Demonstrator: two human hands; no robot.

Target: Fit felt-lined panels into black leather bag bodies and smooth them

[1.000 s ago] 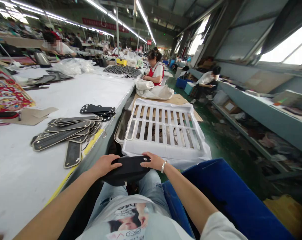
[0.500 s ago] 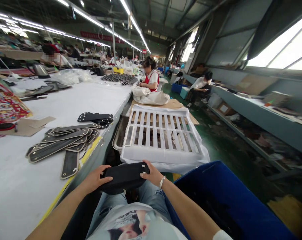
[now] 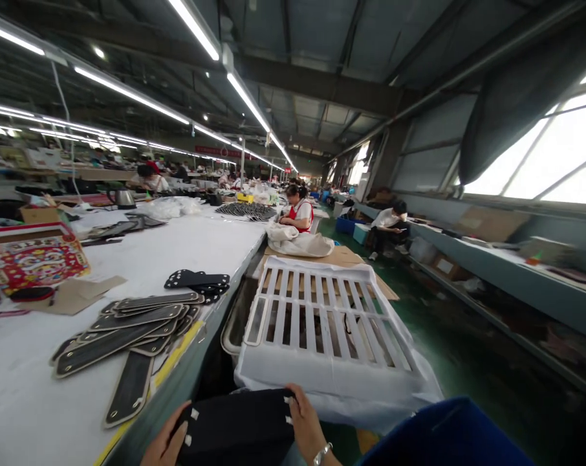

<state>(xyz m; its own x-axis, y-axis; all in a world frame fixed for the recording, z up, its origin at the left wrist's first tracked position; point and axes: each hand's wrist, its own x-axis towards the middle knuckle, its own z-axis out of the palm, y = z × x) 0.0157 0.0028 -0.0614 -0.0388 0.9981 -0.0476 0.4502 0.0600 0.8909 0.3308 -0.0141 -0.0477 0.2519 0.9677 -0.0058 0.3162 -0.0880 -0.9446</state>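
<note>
Low in the view is a black fabric piece (image 3: 237, 427) with small white patches near its ends. My left hand (image 3: 165, 440) grips its left end, and my right hand (image 3: 306, 424), with a bracelet at the wrist, holds its right end. Beyond it lies a slatted rack wrapped in white cloth (image 3: 322, 382). On the white table to the left is a pile of dark strips with pale edges and metal eyelets (image 3: 121, 343). Black pieces with white spots (image 3: 198, 279) lie just behind that pile.
A blue bin (image 3: 448, 433) stands at lower right. The white table (image 3: 200, 243) carries a red patterned box (image 3: 41, 259) and plastic bags (image 3: 171, 207). A person in a red apron (image 3: 300, 213) sits beyond the rack; another person (image 3: 390, 223) sits at right.
The view has tilted upward, so my hands and the black piece appear lower in the picture. White patches now show at the piece's left end.
</note>
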